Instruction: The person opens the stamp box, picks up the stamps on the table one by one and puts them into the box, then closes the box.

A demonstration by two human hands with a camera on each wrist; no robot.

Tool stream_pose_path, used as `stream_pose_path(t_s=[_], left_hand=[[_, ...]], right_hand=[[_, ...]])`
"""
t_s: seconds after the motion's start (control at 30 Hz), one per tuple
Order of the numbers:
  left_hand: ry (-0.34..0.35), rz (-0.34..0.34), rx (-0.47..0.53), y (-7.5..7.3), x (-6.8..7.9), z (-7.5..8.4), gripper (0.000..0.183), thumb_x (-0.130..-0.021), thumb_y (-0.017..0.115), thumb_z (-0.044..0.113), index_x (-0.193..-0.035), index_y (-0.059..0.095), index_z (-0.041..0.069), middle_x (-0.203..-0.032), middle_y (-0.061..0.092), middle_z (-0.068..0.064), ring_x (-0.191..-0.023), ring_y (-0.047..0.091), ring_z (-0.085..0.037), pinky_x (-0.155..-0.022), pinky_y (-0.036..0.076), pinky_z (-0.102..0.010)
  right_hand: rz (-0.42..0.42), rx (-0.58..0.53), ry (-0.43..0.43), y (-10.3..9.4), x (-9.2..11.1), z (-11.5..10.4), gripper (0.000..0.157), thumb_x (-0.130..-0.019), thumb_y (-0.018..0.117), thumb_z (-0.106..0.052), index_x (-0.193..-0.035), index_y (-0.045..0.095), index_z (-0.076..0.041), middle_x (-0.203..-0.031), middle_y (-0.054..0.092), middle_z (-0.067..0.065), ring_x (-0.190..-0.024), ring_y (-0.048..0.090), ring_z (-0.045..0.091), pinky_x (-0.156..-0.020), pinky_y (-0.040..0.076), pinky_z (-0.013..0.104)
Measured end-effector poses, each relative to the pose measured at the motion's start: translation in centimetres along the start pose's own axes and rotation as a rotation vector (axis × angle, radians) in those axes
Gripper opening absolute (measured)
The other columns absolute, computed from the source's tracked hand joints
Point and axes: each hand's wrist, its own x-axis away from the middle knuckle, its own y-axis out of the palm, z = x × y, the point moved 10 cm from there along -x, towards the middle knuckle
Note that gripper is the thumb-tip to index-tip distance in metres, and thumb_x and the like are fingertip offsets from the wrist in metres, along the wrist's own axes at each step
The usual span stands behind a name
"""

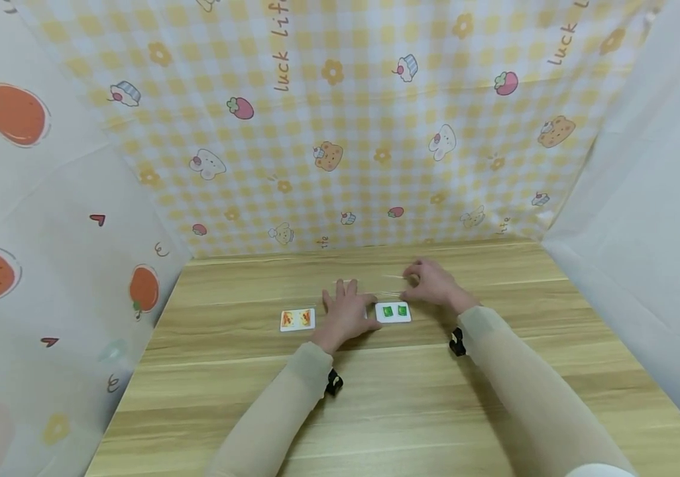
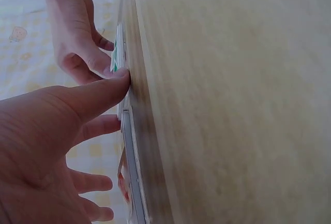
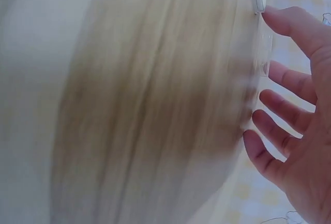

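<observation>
My left hand spreads its fingers low over the table. Its thumb and index finger reach the left end of a white card with two green pictures. My right hand is at that card's far right corner. In the right wrist view its thumb touches the card's corner, and its index fingertip is at a clear plastic piece. The other right fingers are loosely bent and apart. Left of my left hand lies a white card with two orange pictures. What lies under the left palm is hidden.
Thin bright edges of clear plastic show behind the cards on the wood-grain table. A yellow checked cloth hangs along the table's back edge. White printed cloth stands on the left, and a plain white one on the right.
</observation>
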Motion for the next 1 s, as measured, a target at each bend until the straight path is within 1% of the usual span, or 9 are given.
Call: stream_pose_path(t_s=[0.07,0.2,0.3,0.4,0.57,0.73,0.87,1.0], left_hand=[[-0.007,-0.002,-0.006,-0.1,0.1,0.0,0.059,-0.067,0.067,0.063,-0.119,0.058,0.037,-0.144,0.026,-0.016,-0.130,0.010,-0.048,-0.090,0.007,-0.073],[-0.015,0.003,-0.021,-0.2,0.2,0.0,0.058,-0.067,0.066,0.063,-0.118,0.058,0.038,-0.144,0.026,-0.016,-0.130,0.011,-0.048,-0.090,0.009,-0.073],[-0.018,0.010,-0.026,-0.2,0.3,0.0,0.058,-0.067,0.067,0.063,-0.118,0.058,0.038,-0.143,0.027,-0.016,-0.129,0.011,-0.049,-0.089,0.009,-0.073],[-0.018,0.014,-0.024,-0.3,0.4,-0.1,0.057,-0.067,0.067,0.062,-0.118,0.058,0.038,-0.143,0.027,-0.016,-0.129,0.011,-0.049,-0.089,0.008,-0.074],[-0.016,0.015,-0.012,-0.2,0.3,-0.1,0.059,-0.065,0.068,0.063,-0.119,0.058,0.039,-0.143,0.027,-0.017,-0.129,0.010,-0.050,-0.088,0.007,-0.075],[-0.030,0.026,0.000,-0.4,0.3,-0.1,0.058,-0.065,0.070,0.060,-0.117,0.060,0.038,-0.143,0.028,-0.015,-0.130,0.011,-0.048,-0.089,0.006,-0.074],[-0.037,0.026,0.002,-0.5,0.2,-0.2,0.058,-0.064,0.071,0.060,-0.116,0.061,0.037,-0.142,0.029,-0.014,-0.130,0.012,-0.047,-0.089,0.006,-0.074],[-0.038,0.021,0.015,-0.4,0.2,-0.2,0.058,-0.064,0.072,0.058,-0.116,0.061,0.036,-0.142,0.030,-0.013,-0.130,0.012,-0.048,-0.089,0.006,-0.074]], right_hand=[[0.021,0.027,-0.013,-0.4,0.3,-0.2,0.060,-0.066,0.075,-0.050,-0.113,0.061,-0.015,-0.134,0.039,0.012,-0.120,0.037,0.034,-0.095,0.031,0.054],[0.075,0.066,-0.046,-1.2,0.9,-0.4,0.060,-0.064,0.077,-0.049,-0.111,0.061,-0.015,-0.139,0.034,0.013,-0.123,0.033,0.035,-0.096,0.029,0.056],[0.114,0.072,-0.077,-1.9,1.4,-0.8,0.060,-0.063,0.078,-0.047,-0.110,0.062,-0.015,-0.141,0.031,0.013,-0.125,0.030,0.036,-0.096,0.028,0.057],[0.137,0.063,-0.111,-2.4,2.2,-1.3,0.058,-0.063,0.079,-0.045,-0.110,0.063,-0.015,-0.142,0.030,0.011,-0.126,0.029,0.036,-0.095,0.030,0.057],[0.152,0.043,-0.163,-3.2,3.8,-2.2,0.057,-0.063,0.081,-0.041,-0.110,0.062,-0.014,-0.144,0.027,0.009,-0.128,0.027,0.034,-0.095,0.029,0.057],[0.163,0.037,-0.217,-3.6,4.9,-3.3,0.054,-0.063,0.081,-0.038,-0.109,0.063,-0.016,-0.143,0.027,0.007,-0.129,0.025,0.031,-0.097,0.028,0.055],[0.170,0.050,-0.260,-3.5,5.4,-3.9,0.054,-0.062,0.081,-0.039,-0.107,0.064,-0.016,-0.141,0.030,0.009,-0.127,0.027,0.033,-0.097,0.027,0.055],[0.151,0.053,-0.260,-2.9,5.8,-4.1,0.056,-0.061,0.081,-0.042,-0.108,0.064,-0.018,-0.141,0.030,0.010,-0.127,0.027,0.033,-0.097,0.027,0.056]])
